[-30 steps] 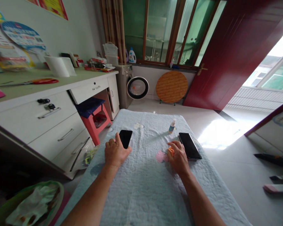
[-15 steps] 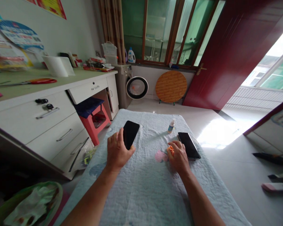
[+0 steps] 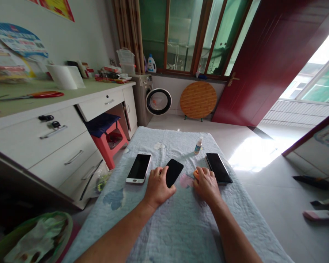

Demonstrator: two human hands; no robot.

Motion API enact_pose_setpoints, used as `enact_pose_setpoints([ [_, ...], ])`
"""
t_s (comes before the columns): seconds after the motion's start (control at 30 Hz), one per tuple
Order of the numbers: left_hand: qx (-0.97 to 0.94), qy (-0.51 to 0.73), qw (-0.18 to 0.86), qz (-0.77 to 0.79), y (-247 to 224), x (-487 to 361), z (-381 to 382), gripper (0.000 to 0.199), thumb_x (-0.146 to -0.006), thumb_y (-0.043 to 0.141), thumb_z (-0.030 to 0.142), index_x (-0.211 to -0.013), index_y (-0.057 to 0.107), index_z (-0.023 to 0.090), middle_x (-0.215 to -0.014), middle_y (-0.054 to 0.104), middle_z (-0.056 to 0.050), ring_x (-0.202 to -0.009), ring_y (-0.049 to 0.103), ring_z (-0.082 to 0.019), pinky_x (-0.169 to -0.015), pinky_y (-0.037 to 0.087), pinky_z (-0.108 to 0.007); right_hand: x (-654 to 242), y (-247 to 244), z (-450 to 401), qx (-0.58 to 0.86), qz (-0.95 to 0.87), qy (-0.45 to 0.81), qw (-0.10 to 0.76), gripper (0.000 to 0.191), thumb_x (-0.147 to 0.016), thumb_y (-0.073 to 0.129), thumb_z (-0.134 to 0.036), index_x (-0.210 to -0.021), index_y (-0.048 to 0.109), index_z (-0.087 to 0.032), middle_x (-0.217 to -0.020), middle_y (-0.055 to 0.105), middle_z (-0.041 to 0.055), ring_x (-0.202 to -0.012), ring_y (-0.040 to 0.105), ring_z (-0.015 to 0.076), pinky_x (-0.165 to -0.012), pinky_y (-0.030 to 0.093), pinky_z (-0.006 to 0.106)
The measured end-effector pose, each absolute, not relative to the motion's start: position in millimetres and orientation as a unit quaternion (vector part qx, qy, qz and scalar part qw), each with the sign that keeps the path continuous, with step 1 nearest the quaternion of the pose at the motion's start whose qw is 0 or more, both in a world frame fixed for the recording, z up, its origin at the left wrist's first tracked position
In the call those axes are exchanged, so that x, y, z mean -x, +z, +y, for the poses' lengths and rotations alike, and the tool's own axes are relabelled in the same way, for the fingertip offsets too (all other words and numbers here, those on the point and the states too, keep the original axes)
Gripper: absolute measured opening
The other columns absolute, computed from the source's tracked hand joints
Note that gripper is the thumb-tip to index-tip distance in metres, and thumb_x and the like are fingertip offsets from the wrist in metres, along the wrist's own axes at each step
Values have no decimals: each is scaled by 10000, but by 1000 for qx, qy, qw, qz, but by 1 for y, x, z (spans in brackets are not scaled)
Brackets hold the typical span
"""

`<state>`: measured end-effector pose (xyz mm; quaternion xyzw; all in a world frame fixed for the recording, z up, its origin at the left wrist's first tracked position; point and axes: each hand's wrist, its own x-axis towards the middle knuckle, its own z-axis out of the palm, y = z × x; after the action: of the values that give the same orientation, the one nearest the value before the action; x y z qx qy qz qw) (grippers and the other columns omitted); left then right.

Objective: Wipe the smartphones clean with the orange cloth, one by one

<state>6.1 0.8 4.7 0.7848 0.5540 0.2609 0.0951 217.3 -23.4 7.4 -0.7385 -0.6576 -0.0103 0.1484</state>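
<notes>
My left hand (image 3: 159,186) grips a black smartphone (image 3: 174,172) by its edges, tilted over the middle of the bed-like surface covered in a pale blue quilt (image 3: 164,233). My right hand (image 3: 207,184) is closed round an orange cloth (image 3: 196,175), mostly hidden under the fingers. Left of my left hand a white-framed smartphone (image 3: 139,168) lies face up. Just right of my right hand lies another dark smartphone (image 3: 218,168), which seems to rest on something thin. A small spray bottle (image 3: 198,146) stands upright beyond my right hand.
A white desk (image 3: 63,142) with drawers runs along the left, holding scissors (image 3: 41,95) and a paper roll (image 3: 64,77). Under it stands a red stool (image 3: 106,135). A basket (image 3: 67,226) sits at lower left. The washing machine (image 3: 142,95) has its door open.
My left hand has carried the black smartphone right and nearer to me, uncovering the white-framed smartphone. My right hand stays in nearly the same place with the orange cloth.
</notes>
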Motion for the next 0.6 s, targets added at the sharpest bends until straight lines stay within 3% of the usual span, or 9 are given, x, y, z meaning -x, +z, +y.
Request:
enact_pose_setpoints([
  [0.27,-786,180,48,589,10,-8,-5,623,-734,638,386,-1286,514,125,-1203,530,-144,-1070,502,-309,-961,382,-403,-220,5,-17,713,-657,57,237,249,-852,467,-170,-1033,637,-181,-963,623,87,-884,575,194,-789,398,273],
  [0.43,-805,147,67,570,16,1,-8,733,-729,634,589,-1301,511,148,-1253,528,-149,-1093,502,-329,-975,373,-422,-218,6,-14,687,-644,95,323,184,-857,505,-281,-914,651,-184,-879,634,55,-800,596,173,-740,418,262],
  [0.6,-818,154,114,542,16,6,-8,860,-664,673,650,-1342,480,156,-1318,500,-153,-1171,481,-334,-1017,366,-417,-213,10,-16,669,-671,135,290,169,-824,522,-250,-827,680,-187,-841,616,40,-771,586,154,-703,409,245],
])
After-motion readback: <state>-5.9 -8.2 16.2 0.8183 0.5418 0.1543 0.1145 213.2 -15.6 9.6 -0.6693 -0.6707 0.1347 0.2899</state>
